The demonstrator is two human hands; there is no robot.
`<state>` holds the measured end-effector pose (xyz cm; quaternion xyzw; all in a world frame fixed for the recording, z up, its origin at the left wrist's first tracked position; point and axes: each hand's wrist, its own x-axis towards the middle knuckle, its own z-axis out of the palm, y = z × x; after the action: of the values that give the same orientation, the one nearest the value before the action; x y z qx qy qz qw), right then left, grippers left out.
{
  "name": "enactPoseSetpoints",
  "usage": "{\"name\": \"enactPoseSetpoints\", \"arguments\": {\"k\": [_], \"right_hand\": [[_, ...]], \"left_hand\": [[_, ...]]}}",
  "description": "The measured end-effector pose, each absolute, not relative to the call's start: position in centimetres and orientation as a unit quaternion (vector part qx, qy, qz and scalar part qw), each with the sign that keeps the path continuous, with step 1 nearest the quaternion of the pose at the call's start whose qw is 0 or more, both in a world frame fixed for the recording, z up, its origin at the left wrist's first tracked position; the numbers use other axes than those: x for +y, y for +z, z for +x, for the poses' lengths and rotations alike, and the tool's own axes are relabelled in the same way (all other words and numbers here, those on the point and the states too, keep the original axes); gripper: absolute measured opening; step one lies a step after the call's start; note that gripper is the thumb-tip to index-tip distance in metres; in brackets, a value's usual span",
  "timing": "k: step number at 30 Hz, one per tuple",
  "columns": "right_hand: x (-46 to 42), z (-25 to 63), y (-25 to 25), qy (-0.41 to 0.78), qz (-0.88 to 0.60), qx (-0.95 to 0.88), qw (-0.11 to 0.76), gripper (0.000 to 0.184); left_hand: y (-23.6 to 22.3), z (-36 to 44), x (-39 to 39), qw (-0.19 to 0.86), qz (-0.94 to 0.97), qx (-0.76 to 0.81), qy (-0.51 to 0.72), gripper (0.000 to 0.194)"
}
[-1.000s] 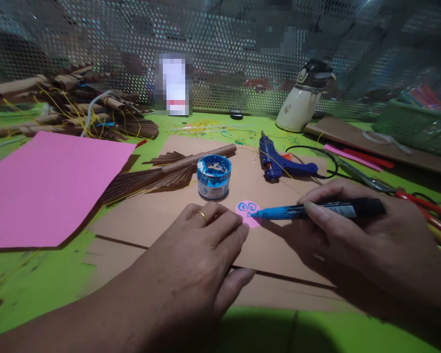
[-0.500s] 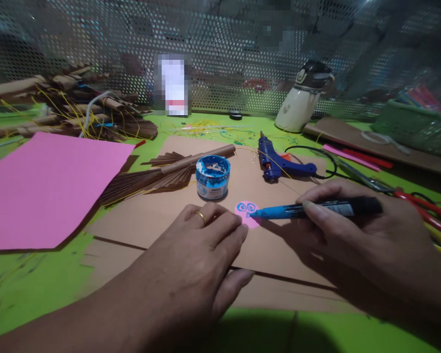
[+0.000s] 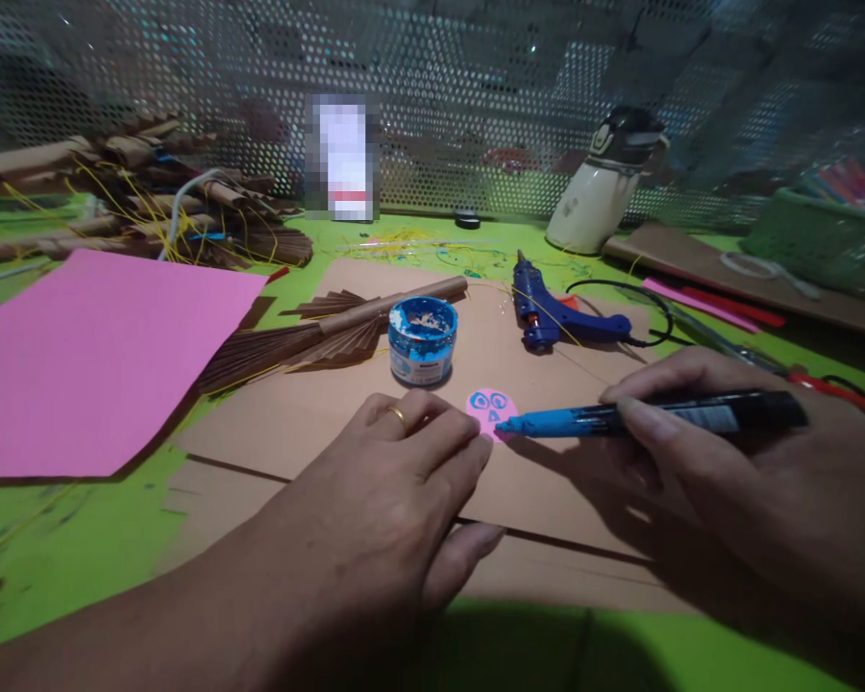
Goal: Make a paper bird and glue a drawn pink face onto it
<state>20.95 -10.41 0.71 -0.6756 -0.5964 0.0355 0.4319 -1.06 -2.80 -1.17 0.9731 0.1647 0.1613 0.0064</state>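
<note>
My right hand grips a blue marker with its tip down on a small round pink paper disc. Two eyes and a small triangular nose are drawn in blue on the disc. My left hand, a ring on one finger, lies palm down with its fingertips at the disc's left edge and its thumb apart. Under both is a sheet of brown cardboard. Just behind the disc stands an uncapped jar of blue paint.
A blue glue gun lies behind my right hand, its cord trailing right. Red-handled scissors are at the right. Pink paper and folded brown paper fans lie left. A whitish bottle leans near the mesh wall.
The marker tip has moved slightly down and right from the nose, whose outline now shows. My left hand stays at the disc's edge. The whole view has shifted a little.
</note>
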Motion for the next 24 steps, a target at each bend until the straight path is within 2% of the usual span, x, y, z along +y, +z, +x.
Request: {"name": "enactPoseSetpoints", "arguments": {"k": [15,24], "right_hand": [[-10.54,20.91,0.07,0.119,-0.674,-0.572,0.452,0.009],[-10.43,20.85,0.26,0.095,-0.668,-0.589,0.446,0.012]], "left_hand": [[-1.61,-1.04,-2.56,0.002,0.973,0.161,0.165,0.035],[-1.55,-0.96,-2.54,0.001,0.973,0.16,0.168,0.034]]}}
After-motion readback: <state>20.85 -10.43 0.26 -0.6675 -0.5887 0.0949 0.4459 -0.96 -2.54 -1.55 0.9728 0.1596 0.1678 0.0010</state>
